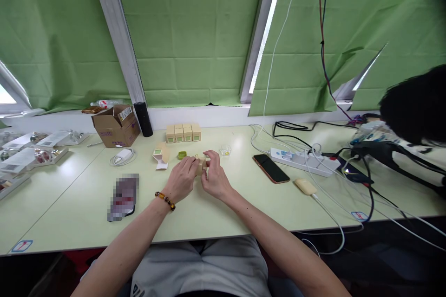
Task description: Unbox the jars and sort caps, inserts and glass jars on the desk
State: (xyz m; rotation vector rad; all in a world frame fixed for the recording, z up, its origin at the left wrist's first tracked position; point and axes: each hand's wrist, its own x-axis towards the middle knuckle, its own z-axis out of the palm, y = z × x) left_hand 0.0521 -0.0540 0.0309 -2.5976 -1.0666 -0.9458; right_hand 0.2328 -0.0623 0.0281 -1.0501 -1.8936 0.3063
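Between my two hands, above the middle of the table, is a small tan cardboard box (200, 167). My left hand (181, 180) is closed on its left side, a beaded bracelet at the wrist. My right hand (216, 178) pinches at the box's right end, with the index finger raised over it. The fingers partly hide the box. Just behind my left hand lies a small green case (181, 154). Left of that is another tan box (160, 152) with its flap open. A small clear plastic container (225, 150) sits behind my right hand.
Several closed tan boxes (183, 133) stand in a row at the back. A brown carton (116, 126), black cylinder (143, 119) and white charger (123, 155) are left. Phone (271, 168), yellow mouse-shaped device (304, 186), power strip (303, 161) and cables lie right. A person's head shows far right.
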